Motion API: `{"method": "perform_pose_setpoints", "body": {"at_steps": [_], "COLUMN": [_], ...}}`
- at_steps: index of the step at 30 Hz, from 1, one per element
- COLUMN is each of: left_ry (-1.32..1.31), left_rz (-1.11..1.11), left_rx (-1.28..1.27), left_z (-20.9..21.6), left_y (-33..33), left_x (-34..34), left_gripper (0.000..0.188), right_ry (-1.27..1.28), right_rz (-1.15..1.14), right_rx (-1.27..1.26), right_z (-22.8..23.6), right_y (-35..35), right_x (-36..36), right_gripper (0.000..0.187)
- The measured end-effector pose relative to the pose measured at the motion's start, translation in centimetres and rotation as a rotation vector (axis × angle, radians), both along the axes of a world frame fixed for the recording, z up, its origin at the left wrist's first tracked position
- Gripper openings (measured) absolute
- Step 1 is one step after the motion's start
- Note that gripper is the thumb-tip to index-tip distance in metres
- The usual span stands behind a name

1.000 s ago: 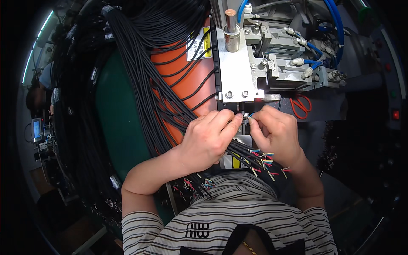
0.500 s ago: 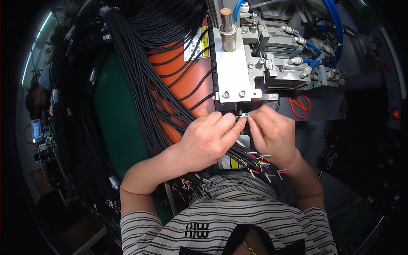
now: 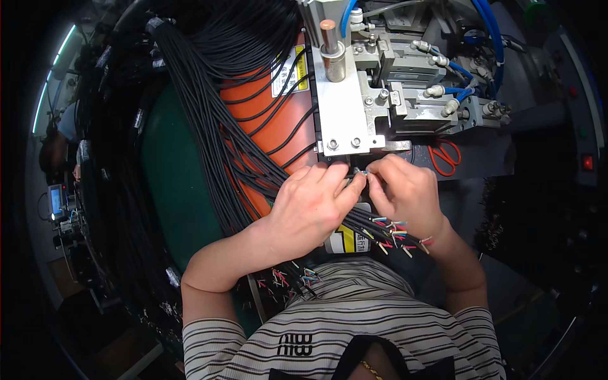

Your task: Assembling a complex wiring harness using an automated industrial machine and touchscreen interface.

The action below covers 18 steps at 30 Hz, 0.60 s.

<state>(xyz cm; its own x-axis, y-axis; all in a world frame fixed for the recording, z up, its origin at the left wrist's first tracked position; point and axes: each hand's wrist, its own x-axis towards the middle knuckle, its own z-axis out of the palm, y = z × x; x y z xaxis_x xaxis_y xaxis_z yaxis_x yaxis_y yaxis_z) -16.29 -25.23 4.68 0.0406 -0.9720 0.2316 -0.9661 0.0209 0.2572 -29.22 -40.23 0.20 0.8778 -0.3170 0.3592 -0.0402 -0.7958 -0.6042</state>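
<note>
My left hand (image 3: 307, 204) and my right hand (image 3: 408, 193) meet just below the front edge of a metal clamp fixture (image 3: 345, 111). Between thumb and fingertips, each pinches the thin coloured wire ends (image 3: 361, 172) of a black cable. Fingers cover most of that cable, and the wires are too small to make out singly. Beneath my hands runs a bunch of black cables (image 3: 361, 221), whose split red, white, blue and yellow ends (image 3: 396, 235) fan out by my right wrist.
A thick bundle of black cables (image 3: 202, 120) lies over an orange panel (image 3: 294, 130) and a green surface (image 3: 174, 190). Pneumatic cylinders (image 3: 415, 76) with blue hoses (image 3: 500, 38) stand at the far right. Red-handled scissors (image 3: 444, 158) lie beside the fixture. Another person (image 3: 63, 130) is at the far left.
The view has shifted slightly. My fingertips have changed position a little around the wire ends, and my left fingers sit more bent; both hands stay together at the fixture's front edge.
</note>
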Motion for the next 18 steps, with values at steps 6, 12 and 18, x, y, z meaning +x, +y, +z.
{"method": "perform_pose_setpoints", "body": {"at_steps": [6,12,18], "left_ry": [-0.013,0.056,0.242], "left_rz": [0.02,0.037,0.158], "left_rx": [0.08,0.037,-0.109], "left_z": [-0.4,-0.1,-0.7], "left_y": [0.4,0.4,2.5], "left_x": [-0.1,-0.1,1.6], "left_gripper": [0.036,0.037,0.04], "right_ry": [-0.029,0.011,0.024], "right_rz": [-0.054,0.032,-0.006], "right_rx": [0.063,0.096,0.425], "right_z": [-0.4,0.9,-0.4], "right_y": [0.6,0.0,-0.3], "right_x": [-0.4,-0.1,-0.1], "right_gripper": [0.015,0.011,0.008]}}
